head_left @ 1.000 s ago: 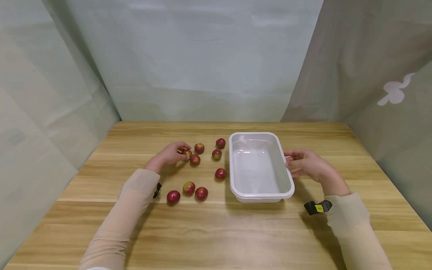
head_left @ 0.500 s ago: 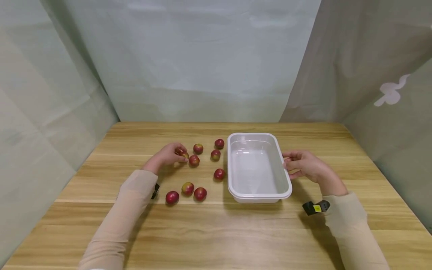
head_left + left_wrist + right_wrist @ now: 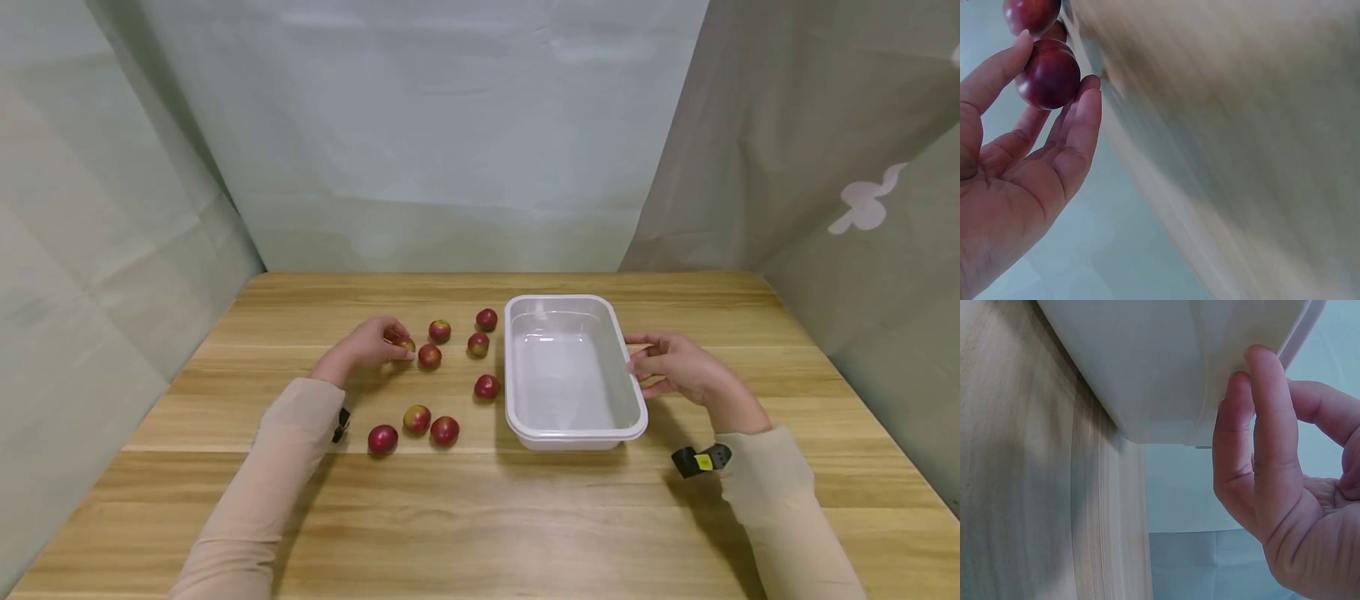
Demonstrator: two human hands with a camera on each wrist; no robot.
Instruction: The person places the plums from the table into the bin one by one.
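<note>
Head view high, facing down — wrist views close, low

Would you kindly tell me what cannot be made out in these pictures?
- Left wrist view: the table is motion-blurred.
- Head view: the left hand covers most of the fruit it pinches.
- Right wrist view: the tray is cut off by the frame; its inside is unseen.

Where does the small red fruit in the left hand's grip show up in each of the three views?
Head: the fruit sits left of centre, at the left hand fingertips, left of the white tray.
Left wrist: the fruit is at top left, pinched between thumb and fingers.
Right wrist: not in it; only the tray and the right hand show.
Shared landmark: the wooden table.
</note>
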